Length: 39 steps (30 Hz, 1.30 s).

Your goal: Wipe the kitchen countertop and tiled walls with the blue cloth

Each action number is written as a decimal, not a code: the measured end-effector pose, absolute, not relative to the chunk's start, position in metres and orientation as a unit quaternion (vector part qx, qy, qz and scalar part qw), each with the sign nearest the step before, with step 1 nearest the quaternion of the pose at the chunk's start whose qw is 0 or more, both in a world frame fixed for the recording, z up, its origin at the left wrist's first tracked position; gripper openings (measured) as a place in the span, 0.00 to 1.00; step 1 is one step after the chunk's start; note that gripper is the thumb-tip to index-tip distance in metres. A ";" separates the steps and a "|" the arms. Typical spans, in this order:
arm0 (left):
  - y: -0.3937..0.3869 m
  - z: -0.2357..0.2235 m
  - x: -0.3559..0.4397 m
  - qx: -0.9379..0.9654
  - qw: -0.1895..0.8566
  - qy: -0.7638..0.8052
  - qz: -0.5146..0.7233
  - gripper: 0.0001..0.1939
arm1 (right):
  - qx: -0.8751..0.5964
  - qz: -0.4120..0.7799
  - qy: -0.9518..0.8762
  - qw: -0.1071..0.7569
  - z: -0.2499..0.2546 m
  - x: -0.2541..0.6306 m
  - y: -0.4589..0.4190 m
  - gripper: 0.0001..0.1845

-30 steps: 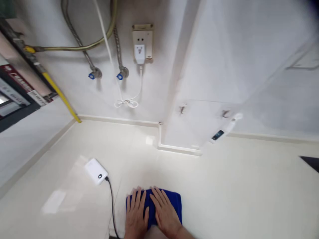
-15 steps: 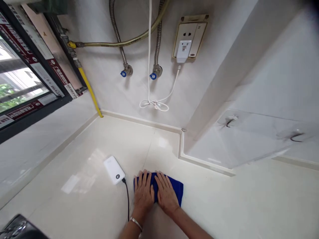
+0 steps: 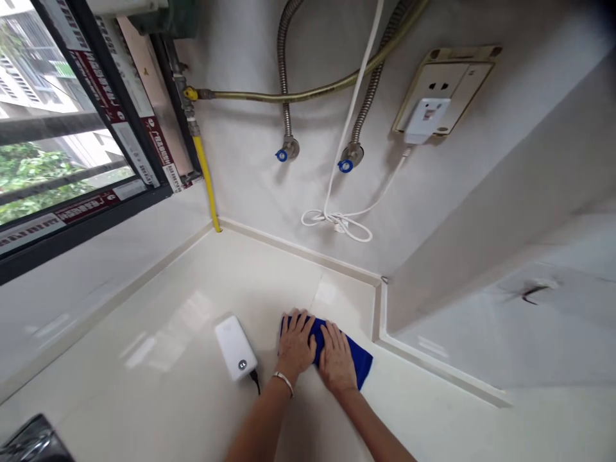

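Observation:
A blue cloth (image 3: 360, 360) lies flat on the cream countertop (image 3: 158, 359). Both of my hands press down on it side by side with fingers stretched out. My left hand (image 3: 295, 343), with a thin bracelet at the wrist, covers the cloth's left part. My right hand (image 3: 336, 358) lies on its middle, and the cloth's right corner sticks out beyond it. A white power bank (image 3: 235, 347) with a black cable plugged in rests just left of my left hand.
The wall corner (image 3: 382, 282) juts out just beyond the cloth. On the back wall are two hose valves with blue handles (image 3: 282, 154), a yellow gas pipe (image 3: 206, 186), a socket with a white plug (image 3: 423, 119) and a looped white cord (image 3: 339, 223). A window (image 3: 58, 141) is at left.
My hands and the cloth have slid farther away across the countertop, toward the wall corner. The view has swung left and up, showing more of the window.

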<state>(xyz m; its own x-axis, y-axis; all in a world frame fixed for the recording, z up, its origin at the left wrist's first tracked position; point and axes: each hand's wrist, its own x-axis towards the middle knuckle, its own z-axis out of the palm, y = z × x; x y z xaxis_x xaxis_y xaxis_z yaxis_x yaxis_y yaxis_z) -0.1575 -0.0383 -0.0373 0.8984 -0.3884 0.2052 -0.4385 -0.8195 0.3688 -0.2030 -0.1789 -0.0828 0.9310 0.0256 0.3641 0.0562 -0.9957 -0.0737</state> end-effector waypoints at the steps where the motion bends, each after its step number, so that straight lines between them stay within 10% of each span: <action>1: -0.038 -0.038 -0.153 0.950 0.211 -0.222 0.059 0.27 | -0.982 -0.183 -0.017 0.039 -0.084 -0.200 -0.179 0.30; 30: -0.016 -0.036 -0.189 0.852 0.106 -0.508 0.070 0.26 | -0.971 -0.222 -0.054 0.065 -0.070 -0.399 -0.230 0.34; 39: -0.088 -0.078 -0.254 0.960 0.160 -0.190 0.127 0.35 | -0.920 -0.343 0.180 0.059 -0.116 -0.551 -0.323 0.25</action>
<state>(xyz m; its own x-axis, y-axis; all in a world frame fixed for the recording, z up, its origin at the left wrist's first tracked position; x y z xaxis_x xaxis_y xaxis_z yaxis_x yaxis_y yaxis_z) -0.2541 -0.0876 -0.0783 0.8956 -0.3236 0.3053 -0.4051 -0.8769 0.2586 -0.5511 -0.3225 -0.1158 0.7000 -0.3727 0.6091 -0.2912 -0.9278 -0.2331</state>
